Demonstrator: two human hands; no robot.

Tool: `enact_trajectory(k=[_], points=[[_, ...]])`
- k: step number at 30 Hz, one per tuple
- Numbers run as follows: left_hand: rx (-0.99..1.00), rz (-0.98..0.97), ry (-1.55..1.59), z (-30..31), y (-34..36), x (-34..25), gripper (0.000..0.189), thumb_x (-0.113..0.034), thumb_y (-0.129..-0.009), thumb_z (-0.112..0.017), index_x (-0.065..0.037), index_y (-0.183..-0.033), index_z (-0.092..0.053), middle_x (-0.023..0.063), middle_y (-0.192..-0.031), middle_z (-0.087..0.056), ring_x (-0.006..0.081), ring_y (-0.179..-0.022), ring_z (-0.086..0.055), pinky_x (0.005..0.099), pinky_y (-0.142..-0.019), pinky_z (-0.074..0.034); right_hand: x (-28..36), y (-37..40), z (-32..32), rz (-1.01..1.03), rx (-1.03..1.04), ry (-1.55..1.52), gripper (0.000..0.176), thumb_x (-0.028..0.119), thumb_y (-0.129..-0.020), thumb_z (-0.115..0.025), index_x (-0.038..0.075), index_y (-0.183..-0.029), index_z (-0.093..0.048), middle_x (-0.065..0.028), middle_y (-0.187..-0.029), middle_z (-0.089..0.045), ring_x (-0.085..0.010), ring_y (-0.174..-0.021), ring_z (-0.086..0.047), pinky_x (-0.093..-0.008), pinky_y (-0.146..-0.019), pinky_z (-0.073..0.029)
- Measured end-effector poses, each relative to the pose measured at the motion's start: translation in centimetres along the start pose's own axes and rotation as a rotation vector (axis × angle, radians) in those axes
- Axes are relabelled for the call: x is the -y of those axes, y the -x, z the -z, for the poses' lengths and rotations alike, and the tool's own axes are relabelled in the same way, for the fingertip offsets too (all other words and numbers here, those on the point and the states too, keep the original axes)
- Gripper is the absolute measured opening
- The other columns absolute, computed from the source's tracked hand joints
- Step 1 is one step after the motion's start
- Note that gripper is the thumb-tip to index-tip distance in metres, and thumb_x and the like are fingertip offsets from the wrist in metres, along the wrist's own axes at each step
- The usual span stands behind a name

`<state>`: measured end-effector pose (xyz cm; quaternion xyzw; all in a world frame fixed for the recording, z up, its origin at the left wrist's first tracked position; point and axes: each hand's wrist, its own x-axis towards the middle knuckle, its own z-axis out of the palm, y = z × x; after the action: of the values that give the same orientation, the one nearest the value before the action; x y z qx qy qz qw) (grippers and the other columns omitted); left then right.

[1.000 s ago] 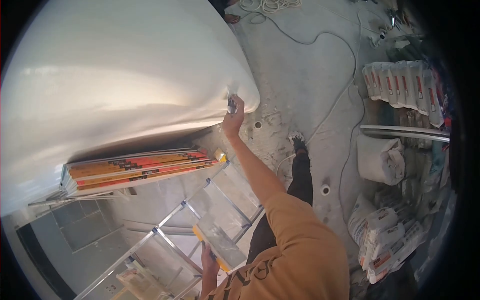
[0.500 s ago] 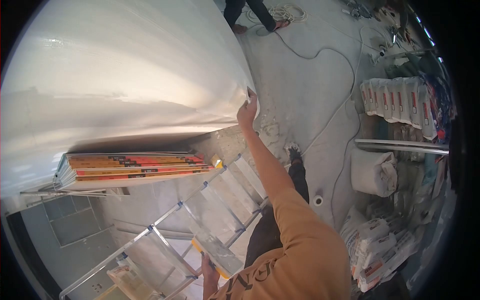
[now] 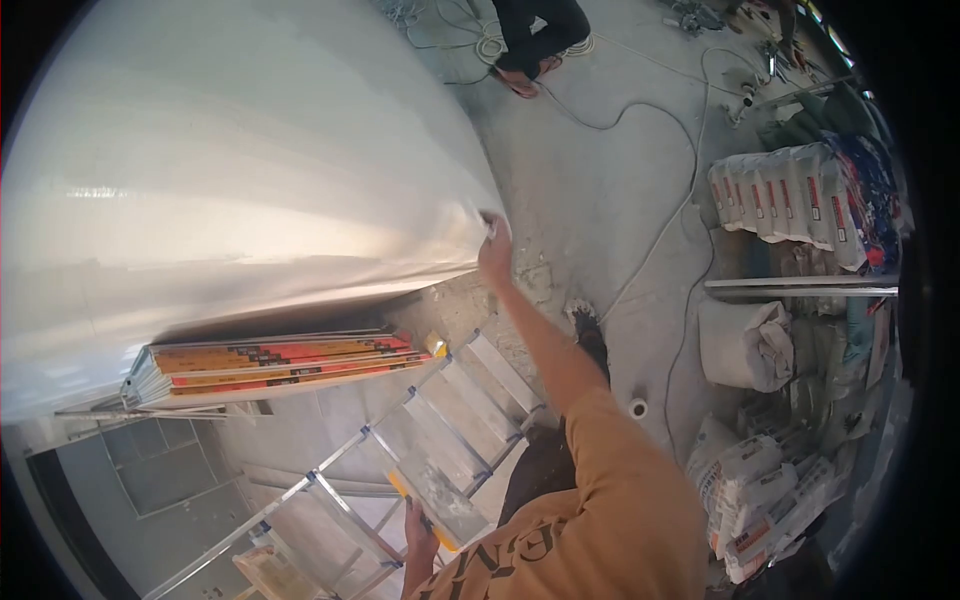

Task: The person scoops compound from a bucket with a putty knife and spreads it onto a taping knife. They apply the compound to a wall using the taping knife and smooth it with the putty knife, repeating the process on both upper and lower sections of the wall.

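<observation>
My right hand [image 3: 496,252] reaches up to the edge of the smooth white wall [image 3: 250,170], its fingers pinched right at the corner. A small dark and pale bit shows at the fingertips, and I cannot tell what it is. Down by my torso, my left hand [image 3: 421,535] is wrapped round a wide putty knife [image 3: 440,492], which has a yellow strip along its back and a grey, smeared blade. Behind the knife, in this view, stands an aluminium stepladder [image 3: 365,432] with broad steps.
A stack of boards [image 3: 290,362] with orange and red edges leans along the wall. White bags [image 3: 785,200] lie at the right, with more bags [image 3: 765,500] lower down and a pale roll [image 3: 745,345] between. Cables [image 3: 690,190] cross the floor; another person's legs [image 3: 535,40] show at the top.
My right hand has moved a little down along the wall edge. The other person's legs have shifted further into view. My left hand keeps hold of the putty knife.
</observation>
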<state>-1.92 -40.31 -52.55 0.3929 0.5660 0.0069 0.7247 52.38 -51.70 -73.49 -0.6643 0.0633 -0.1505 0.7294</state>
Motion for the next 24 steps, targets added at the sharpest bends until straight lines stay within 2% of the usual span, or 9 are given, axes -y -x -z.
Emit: enact_trajectory(k=[2,6,9,12,16,18,19,21,24], points=[[0.004,-0.009,-0.002,-0.9,0.0,-0.2,0.044,-0.019,-0.106,-0.044,-0.008,-0.149,-0.036,0.0121,-0.135,-0.055,0.0277,-0.123,-0.056,0.0443,-0.107,-0.045,-1.9,-7.0,1.0,0.114,0.117,0.131,0.051,-0.017,-0.074,-0.039,0.001,-0.115,-0.064,-0.0193,-0.106,-0.070,-0.0358,-0.105,-0.066,-0.0396,-0.096,-0.049],[-0.062,0.009,-0.024,-2.4,-0.3,0.7,0.045,-0.020,-0.107,-0.044,-0.008,-0.149,-0.035,0.0127,-0.136,-0.054,0.0280,-0.123,-0.056,0.0443,-0.107,-0.045,-5.5,-17.9,-1.0,-0.153,0.471,0.144,0.047,-0.010,-0.083,-0.041,0.007,-0.114,-0.071,-0.0168,-0.107,-0.073,-0.0285,-0.099,-0.068,-0.0354,-0.087,-0.050],[-0.101,0.031,0.008,-4.3,0.1,1.3,0.044,-0.020,-0.107,-0.044,-0.007,-0.148,-0.036,0.0130,-0.136,-0.055,0.0284,-0.124,-0.056,0.0447,-0.107,-0.045,-7.0,-21.1,-3.0,-0.177,0.599,0.081,0.045,-0.010,-0.084,-0.042,0.007,-0.113,-0.072,-0.0150,-0.106,-0.073,-0.0242,-0.096,-0.067,-0.0333,-0.086,-0.049],[-0.097,0.056,0.049,-5.7,0.4,2.0,0.042,-0.021,-0.106,-0.045,-0.007,-0.146,-0.038,0.0127,-0.135,-0.056,0.0283,-0.123,-0.056,0.0450,-0.107,-0.046,-6.0,-19.9,-3.2,-0.256,0.601,0.017,0.045,-0.011,-0.084,-0.042,0.007,-0.113,-0.071,-0.0122,-0.103,-0.073,-0.0215,-0.097,-0.066,-0.0324,-0.087,-0.049],[-0.112,0.087,0.067,-6.0,0.0,2.2,0.039,-0.023,-0.107,-0.042,-0.008,-0.143,-0.043,0.0127,-0.127,-0.062,0.0287,-0.115,-0.061,0.0465,-0.103,-0.050,-2.4,-14.4,-1.1,-0.216,0.537,0.079,0.045,-0.013,-0.084,-0.042,0.004,-0.114,-0.070,-0.0102,-0.104,-0.073,-0.0189,-0.100,-0.065,-0.0311,-0.090,-0.049],[-0.069,0.075,0.040,-6.2,-0.3,1.4,0.039,-0.023,-0.108,-0.042,-0.008,-0.144,-0.042,0.0127,-0.127,-0.062,0.0282,-0.115,-0.061,0.0457,-0.103,-0.050,-3.6,-11.2,-0.7,-0.152,0.456,-0.161,0.044,-0.016,-0.084,-0.044,0.002,-0.115,-0.068,-0.0100,-0.108,-0.072,-0.0178,-0.103,-0.064,-0.0300,-0.094,-0.048],[-0.064,0.070,0.038,-5.7,-0.5,1.0,0.039,-0.023,-0.108,-0.042,-0.008,-0.144,-0.042,0.0127,-0.127,-0.062,0.0282,-0.115,-0.061,0.0457,-0.103,-0.050,-3.8,-9.6,-0.5,-0.145,0.453,-0.164,0.044,-0.016,-0.084,-0.044,0.002,-0.115,-0.068,-0.0100,-0.108,-0.072,-0.0178,-0.103,-0.064,-0.0300,-0.094,-0.048],[-0.020,0.065,-0.013,-4.4,-1.2,0.2,0.044,-0.021,-0.107,-0.044,-0.007,-0.148,-0.036,0.0126,-0.134,-0.055,0.0285,-0.124,-0.056,0.0439,-0.108,-0.045,-3.4,-7.0,-0.3,-0.200,0.384,-0.233,0.047,-0.020,-0.081,-0.045,0.001,-0.117,-0.067,-0.0101,-0.111,-0.071,-0.0184,-0.105,-0.065,-0.0299,-0.099,-0.047],[-0.010,0.042,-0.021,-1.9,-1.9,-0.6,0.046,-0.021,-0.107,-0.044,-0.007,-0.149,-0.034,0.0132,-0.136,-0.055,0.0289,-0.125,-0.055,0.0440,-0.109,-0.045,-1.8,-3.5,-0.1,-0.180,0.273,-0.181,0.052,-0.022,-0.078,-0.042,0.001,-0.118,-0.066,-0.0109,-0.112,-0.071,-0.0211,-0.109,-0.065,-0.0304,-0.100,-0.047]])
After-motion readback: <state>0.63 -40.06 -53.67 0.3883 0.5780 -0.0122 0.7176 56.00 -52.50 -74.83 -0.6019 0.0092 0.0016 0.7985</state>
